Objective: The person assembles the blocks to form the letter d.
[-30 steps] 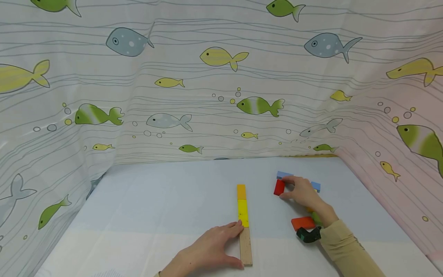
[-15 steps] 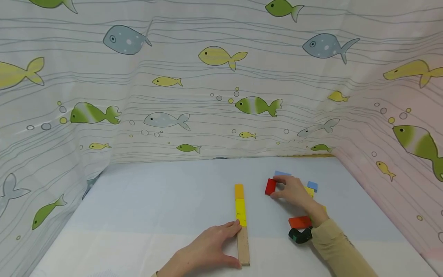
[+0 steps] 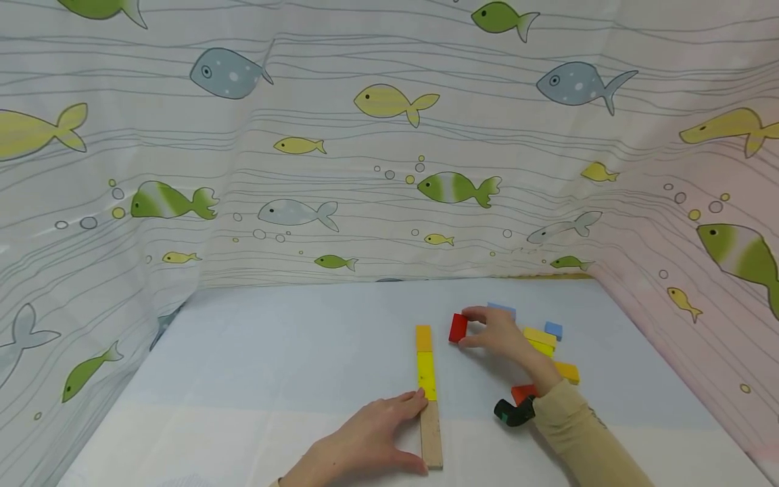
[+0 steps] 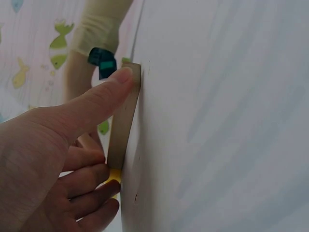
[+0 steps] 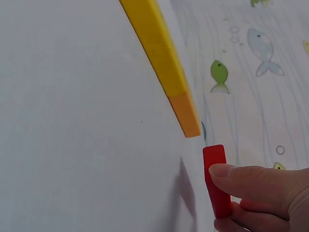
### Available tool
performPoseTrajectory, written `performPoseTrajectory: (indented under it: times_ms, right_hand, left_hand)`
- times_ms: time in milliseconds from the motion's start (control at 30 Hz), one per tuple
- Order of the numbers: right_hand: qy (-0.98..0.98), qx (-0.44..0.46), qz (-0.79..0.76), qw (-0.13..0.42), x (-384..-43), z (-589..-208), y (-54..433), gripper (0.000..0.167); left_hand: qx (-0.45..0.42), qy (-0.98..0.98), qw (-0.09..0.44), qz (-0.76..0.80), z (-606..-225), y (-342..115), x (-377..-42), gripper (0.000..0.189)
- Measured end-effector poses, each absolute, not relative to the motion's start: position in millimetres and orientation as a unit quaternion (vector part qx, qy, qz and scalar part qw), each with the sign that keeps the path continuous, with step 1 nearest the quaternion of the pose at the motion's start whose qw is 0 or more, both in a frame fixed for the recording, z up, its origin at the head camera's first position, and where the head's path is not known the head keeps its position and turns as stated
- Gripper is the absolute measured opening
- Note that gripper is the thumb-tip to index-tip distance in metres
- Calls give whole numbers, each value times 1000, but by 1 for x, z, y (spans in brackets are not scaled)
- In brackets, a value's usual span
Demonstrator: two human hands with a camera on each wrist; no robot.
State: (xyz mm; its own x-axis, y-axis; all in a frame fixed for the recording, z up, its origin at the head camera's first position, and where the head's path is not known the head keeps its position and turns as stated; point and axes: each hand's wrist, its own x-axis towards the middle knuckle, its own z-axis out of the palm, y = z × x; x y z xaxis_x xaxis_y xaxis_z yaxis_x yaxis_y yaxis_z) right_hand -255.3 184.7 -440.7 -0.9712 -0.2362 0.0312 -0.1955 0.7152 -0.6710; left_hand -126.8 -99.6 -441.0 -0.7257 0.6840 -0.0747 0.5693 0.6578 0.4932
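In the head view my right hand (image 3: 496, 336) pinches a small red block (image 3: 458, 328) between thumb and fingers, to the right of a straight row of blocks. The right wrist view shows this red block (image 5: 217, 179) held above the table, its shadow (image 5: 186, 188) beside it. The row has an orange block (image 3: 423, 338) at the far end, yellow (image 3: 427, 375) in the middle and a plain wooden block (image 3: 431, 436) nearest me. My left hand (image 3: 371, 433) holds the wooden block, thumb at its near end (image 4: 123, 79) and fingers by the yellow joint.
Blue blocks (image 3: 553, 330), yellow blocks (image 3: 540, 337), an orange-yellow block (image 3: 567, 373) and a red-orange block (image 3: 524, 393) lie loose at the right. A dark wrist-camera piece (image 3: 514, 411) sits by the right sleeve (image 3: 584, 426). Fish-print cloth (image 3: 365, 169) walls the table's back and sides.
My right hand has carried the red block leftward from the loose blocks toward the row, uncovering yellow blocks behind it. The left hand has stayed on the wooden block.
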Motion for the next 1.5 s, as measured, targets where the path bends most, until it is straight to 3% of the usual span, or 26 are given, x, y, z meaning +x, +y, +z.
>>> performPoseTrajectory:
  times_ms: [533, 1500]
  right_hand:
    - [916, -141, -373, 38, -266, -433, 157, 60]
    - [863, -84, -493, 69, -298, -460, 133, 60]
  left_hand:
    - [305, 906, 177, 235, -439, -96, -126, 92]
    - [292, 907, 188, 237, -442, -94, -126, 90]
